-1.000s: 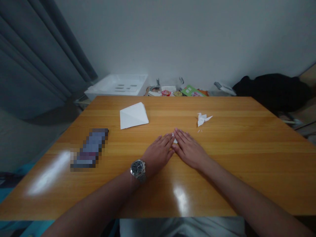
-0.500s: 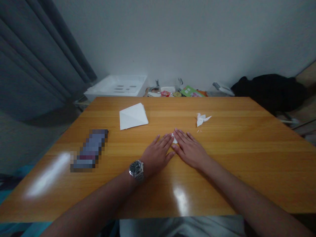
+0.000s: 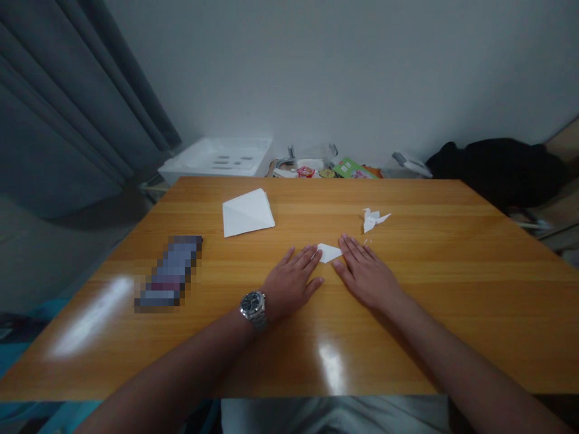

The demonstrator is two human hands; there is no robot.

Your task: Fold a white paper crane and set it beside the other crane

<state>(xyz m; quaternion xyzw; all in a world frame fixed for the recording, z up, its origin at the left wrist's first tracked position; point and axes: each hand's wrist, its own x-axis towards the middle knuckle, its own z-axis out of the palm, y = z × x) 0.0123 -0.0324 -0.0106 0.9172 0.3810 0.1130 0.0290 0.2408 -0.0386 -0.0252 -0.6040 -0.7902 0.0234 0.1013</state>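
Note:
Both my hands lie flat on the wooden table [image 3: 452, 289], fingers stretched out. My left hand [image 3: 291, 283], with a metal watch on its wrist, rests just left of a small folded white paper [image 3: 329, 252]; its fingertips touch the paper's left tip. My right hand [image 3: 365, 274] lies just right of that paper, fingertips beside its right end. The paper shows as a flat triangle between the two hands.
A larger folded white sheet [image 3: 247, 213] lies at the back left. A small white paper crane [image 3: 373, 219] stands at the back right. A blurred dark flat object [image 3: 170, 272] sits on the left. Beyond the table are a white tray [image 3: 217, 158], clutter and dark cloth [image 3: 497, 166].
My right hand has slid to the right, away from my left hand, uncovering the small folded paper that was almost hidden between them. My left hand has stayed in place.

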